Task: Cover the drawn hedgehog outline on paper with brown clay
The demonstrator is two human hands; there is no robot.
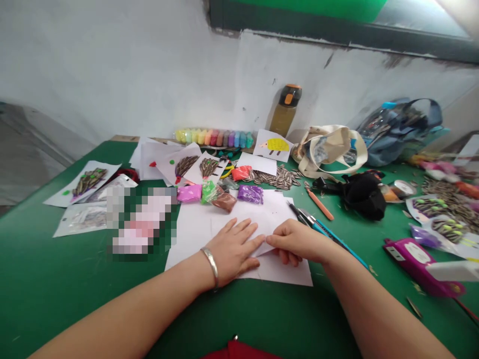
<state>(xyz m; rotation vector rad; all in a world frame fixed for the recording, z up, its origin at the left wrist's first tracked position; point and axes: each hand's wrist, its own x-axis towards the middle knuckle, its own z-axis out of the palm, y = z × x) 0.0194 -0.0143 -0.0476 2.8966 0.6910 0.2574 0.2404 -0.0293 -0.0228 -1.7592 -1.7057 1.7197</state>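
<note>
White sheets of paper [190, 234] lie stacked on the table in front of me. My left hand [235, 249], with a silver bangle at its wrist, presses flat on the top sheet, fingers spread. Close beside its fingertips, my right hand [294, 242] pinches the edge of a white sheet between thumb and forefinger, lifting it slightly. Small packets of clay rest along the far side of the paper: a pink packet [189, 193], a brown packet [224, 200] and a purple packet [250, 194]. Right of the paper lie a blue cutter knife [329, 232] and an orange clay tool [320, 204].
Behind the packets are a pile of sunflower seeds [277, 177], a hedgehog picture [277, 144], a row of coloured clay [217, 138] and a bottle [284, 112]. A canvas bag [329, 147], a black item [362, 197] and a purple device [422, 269] stand right.
</note>
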